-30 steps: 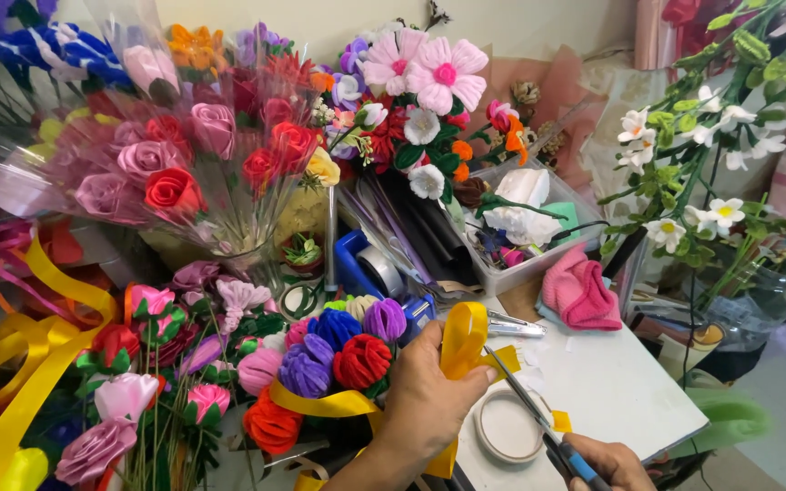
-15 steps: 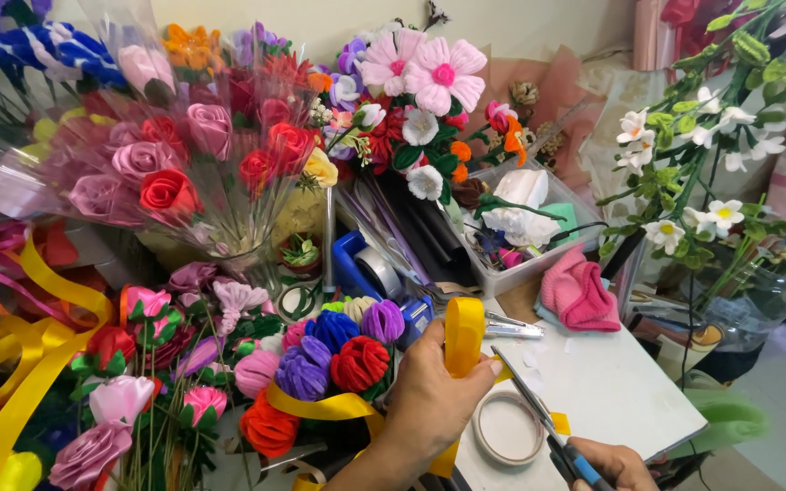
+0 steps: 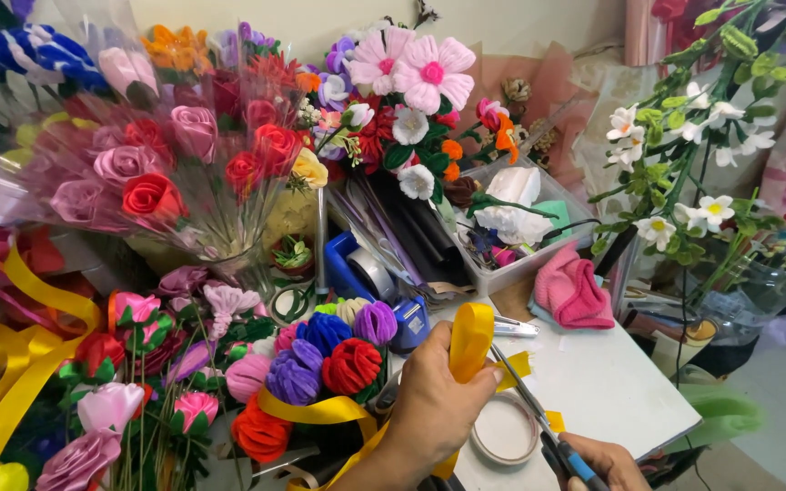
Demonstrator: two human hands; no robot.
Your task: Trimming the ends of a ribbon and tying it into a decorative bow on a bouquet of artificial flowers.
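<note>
While little has shifted since earlier, left hand (image 3: 434,405) stays pinched on the yellow ribbon (image 3: 471,338) loop; right hand (image 3: 604,462) grips scissors (image 3: 539,414) at the table (image 3: 620,391) front edge.

— What's each hand doing?
— The left hand (image 3: 434,400) pinches a yellow ribbon (image 3: 471,341) loop; the right hand (image 3: 607,462), at the white table's (image 3: 611,391) near edge, holds scissors (image 3: 539,418) touching it.

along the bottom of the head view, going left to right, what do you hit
yellow ribbon → pink satin rose → orange pompom flower → left hand → tape roll → scissors → right hand
</note>
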